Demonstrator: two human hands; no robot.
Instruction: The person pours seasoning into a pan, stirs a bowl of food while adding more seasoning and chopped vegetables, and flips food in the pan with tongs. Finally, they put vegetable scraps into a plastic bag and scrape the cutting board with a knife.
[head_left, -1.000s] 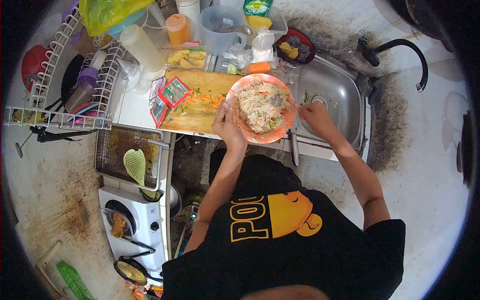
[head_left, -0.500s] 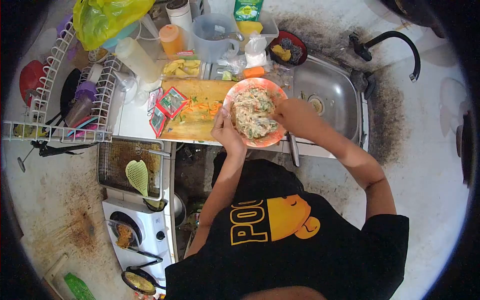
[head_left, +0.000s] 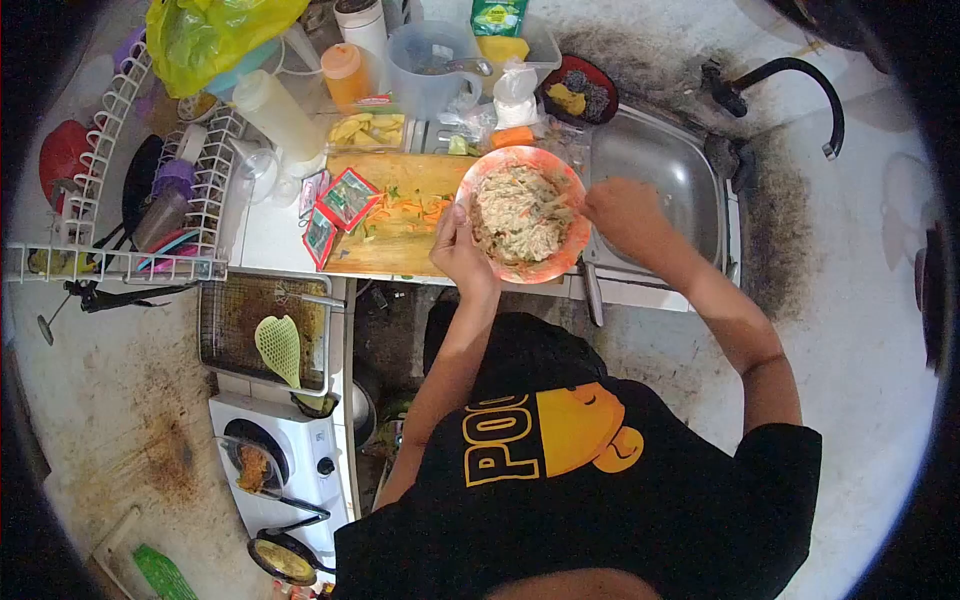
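An orange-and-white bowl (head_left: 575,240) holds a thick pale batter (head_left: 515,215) flecked with green and orange shreds. My left hand (head_left: 465,258) is closed on the bowl's left rim, thumb on top. My right hand (head_left: 630,215) is closed at the right rim around a thin utensil, apparently a spoon (head_left: 562,207), whose far end is in the batter. Left of the bowl lies a wooden cutting board (head_left: 390,255) scattered with orange and green scraps. Two red-edged sachets (head_left: 348,200) rest on its left side. Below my right hand, a knife (head_left: 593,292) juts over the counter edge.
A steel sink (head_left: 660,165) with a black faucet (head_left: 800,70) is at the right. Behind the board stand a measuring jug (head_left: 435,70), bottles and a tray of yellow slices (head_left: 368,130). A dish rack (head_left: 205,190) and a stove (head_left: 285,450) with pans are at the left.
My right hand has moved rightward and up, from over the batter to the bowl's right rim. The batter has been pushed into a smoother mound. The bowl has shifted slightly right and up.
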